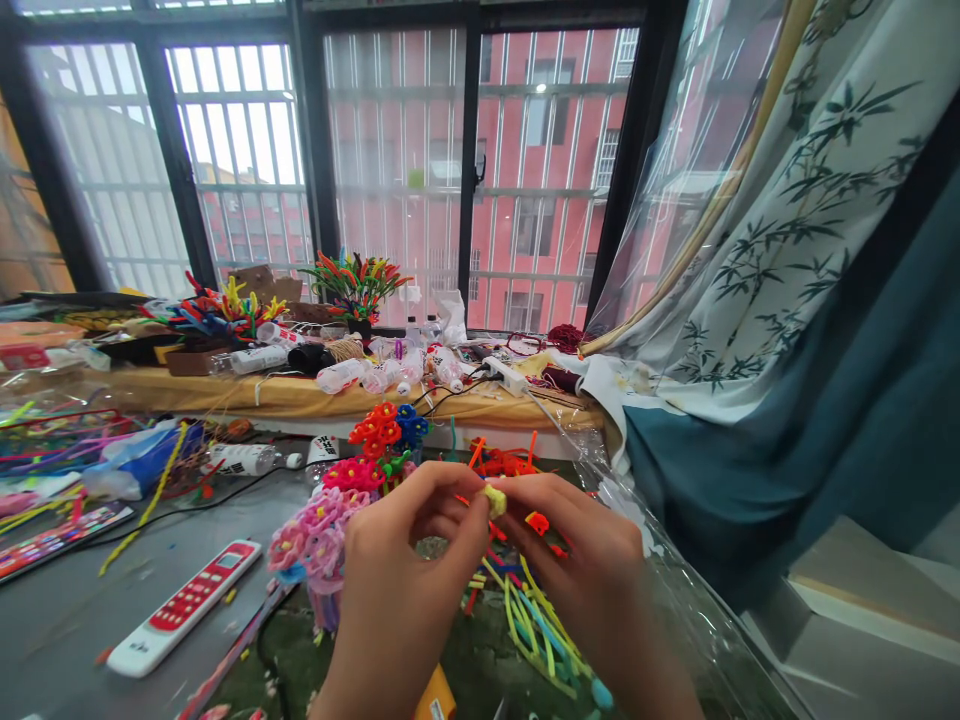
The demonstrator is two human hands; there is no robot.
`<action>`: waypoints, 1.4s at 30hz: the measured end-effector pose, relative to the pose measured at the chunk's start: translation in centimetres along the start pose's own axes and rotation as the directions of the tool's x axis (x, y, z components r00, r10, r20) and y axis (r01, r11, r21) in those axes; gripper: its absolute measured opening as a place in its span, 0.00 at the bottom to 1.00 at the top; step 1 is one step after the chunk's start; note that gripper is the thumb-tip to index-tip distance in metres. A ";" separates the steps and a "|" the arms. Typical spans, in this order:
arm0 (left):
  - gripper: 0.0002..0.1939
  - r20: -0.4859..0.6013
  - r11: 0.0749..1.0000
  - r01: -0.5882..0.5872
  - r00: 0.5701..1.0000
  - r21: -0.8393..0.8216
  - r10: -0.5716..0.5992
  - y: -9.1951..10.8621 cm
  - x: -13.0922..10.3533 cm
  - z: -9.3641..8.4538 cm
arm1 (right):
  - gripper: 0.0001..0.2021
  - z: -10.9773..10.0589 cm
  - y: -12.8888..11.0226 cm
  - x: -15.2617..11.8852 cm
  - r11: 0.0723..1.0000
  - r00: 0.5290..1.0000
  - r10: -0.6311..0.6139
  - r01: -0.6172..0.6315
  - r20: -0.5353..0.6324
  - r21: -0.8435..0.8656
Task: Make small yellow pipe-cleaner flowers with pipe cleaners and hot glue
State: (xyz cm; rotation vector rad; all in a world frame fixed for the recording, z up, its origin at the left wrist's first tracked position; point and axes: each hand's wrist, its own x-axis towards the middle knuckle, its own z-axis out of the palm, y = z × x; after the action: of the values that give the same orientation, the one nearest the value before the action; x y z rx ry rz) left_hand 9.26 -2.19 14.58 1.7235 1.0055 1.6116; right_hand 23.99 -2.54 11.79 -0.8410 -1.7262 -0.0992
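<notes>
In the middle of the head view, a small curled piece of yellow pipe cleaner [495, 501] is pinched between the fingertips of my two hands. My left hand [409, 560] grips it with thumb and forefinger from one side. From the other side my right hand [592, 560] has its fingers closed on it, the tips partly hidden. Just beyond my left hand stand fuzzy pink flowers [322, 530], with red flowers [377, 430] and blue flowers [412, 428] above them. Below my right hand lie loose yellow-green pipe cleaners [536, 630]. An orange-red fuzzy piece [537, 523] shows beside its fingers.
A white remote [187, 605] with red keys lies on the grey table at left. Plastic bottles [247, 459] and a yellow stem [146, 500] are behind it. The cluttered window ledge [300, 398] holds a power strip [506, 376]. Clear plastic sheeting [701, 590] hangs at right.
</notes>
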 end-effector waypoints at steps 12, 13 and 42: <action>0.05 0.186 0.937 -0.300 0.945 0.177 0.267 -1.5 0.8 -0.8 | 0.08 0.3 0.6 -0.2 0.987 0.988 -0.142 0.138 -0.052 -0.079; 0.06 0.183 0.920 -0.340 0.934 0.197 0.306 -1.4 0.8 -0.9 | 0.09 0.3 0.5 -0.2 0.987 0.988 -0.144 0.139 -0.057 -0.085; 0.07 0.258 0.815 -0.494 0.866 0.303 0.428 -2.3 0.9 -0.7 | 0.05 0.3 0.4 0.0 0.965 0.987 -0.162 0.154 -0.020 -0.212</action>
State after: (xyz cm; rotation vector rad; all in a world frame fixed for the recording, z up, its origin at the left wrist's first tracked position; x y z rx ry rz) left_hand 8.27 -0.29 13.28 2.4772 0.8729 1.5768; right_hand 23.92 -2.13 11.52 -0.8467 -1.7663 -0.4091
